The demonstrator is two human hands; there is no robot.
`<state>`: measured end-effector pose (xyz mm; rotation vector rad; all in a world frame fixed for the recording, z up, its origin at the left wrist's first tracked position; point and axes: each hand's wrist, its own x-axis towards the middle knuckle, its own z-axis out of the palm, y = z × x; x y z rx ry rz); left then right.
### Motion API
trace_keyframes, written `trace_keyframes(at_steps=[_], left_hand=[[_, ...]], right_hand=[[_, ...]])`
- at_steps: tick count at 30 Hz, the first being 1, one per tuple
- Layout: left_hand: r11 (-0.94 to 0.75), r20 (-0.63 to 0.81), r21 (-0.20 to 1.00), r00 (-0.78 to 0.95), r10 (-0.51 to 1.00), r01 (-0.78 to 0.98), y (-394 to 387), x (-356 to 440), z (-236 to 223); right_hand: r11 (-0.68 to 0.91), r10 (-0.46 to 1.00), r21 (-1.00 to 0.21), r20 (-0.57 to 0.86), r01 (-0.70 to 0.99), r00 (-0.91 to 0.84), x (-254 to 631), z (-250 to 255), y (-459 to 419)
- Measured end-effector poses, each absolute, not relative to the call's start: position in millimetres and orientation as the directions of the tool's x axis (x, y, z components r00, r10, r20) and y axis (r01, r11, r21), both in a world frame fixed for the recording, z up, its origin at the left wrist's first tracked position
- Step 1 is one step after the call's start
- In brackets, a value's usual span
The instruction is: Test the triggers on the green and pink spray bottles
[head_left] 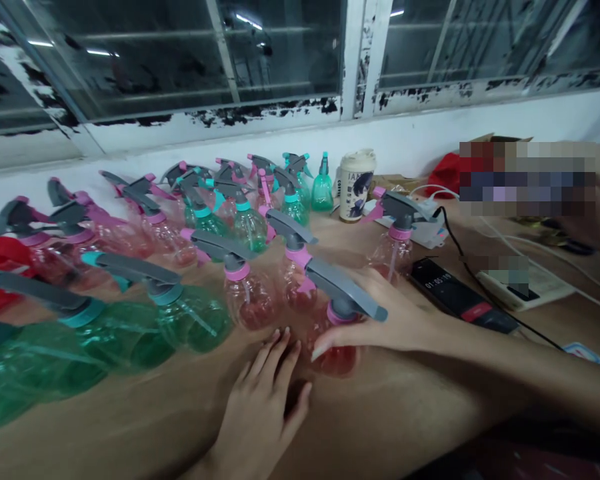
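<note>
My right hand (380,317) is wrapped round a pink spray bottle (337,357) with a grey and pink trigger head, standing upright on the brown table (380,413). To its left, my left hand (265,393) lies flat on the table with its fingers stretched out, holding nothing. Just beyond the fingertips stand two more spray bottles with pink collars, a clear pink one (253,300) and another close behind the held bottle (300,287). Several green spray bottles (195,320) with teal collars stand at the left. The far side of the held bottle and some right-hand fingers are hidden.
Rows of pink and green spray bottles (250,223) fill the back left along the wall. At the right are one pink-collared bottle (393,250), a paper cup (356,190), a phone (460,293) showing a timer, a power strip (415,223) and cables. Red cloth (3,273) lies far left.
</note>
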<state>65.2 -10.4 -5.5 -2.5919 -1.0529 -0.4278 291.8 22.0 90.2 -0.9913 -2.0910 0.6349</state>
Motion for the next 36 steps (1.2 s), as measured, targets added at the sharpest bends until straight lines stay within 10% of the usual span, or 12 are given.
trace_keyframes(at_steps=[13,36], left_hand=[[-0.672,0.384,-0.080,0.645,0.661,0.736,-6.8,62.9,-12.3],[-0.688,0.376,-0.081,0.661,0.649,0.721,-6.3,61.3,-13.2]], right_hand=[[0.502,0.859,-0.538,0.402,0.677,-0.317,324.3,84.7,7.7],[0.378,0.838,-0.657,0.543,0.653,0.060,324.4,58.9,60.0]])
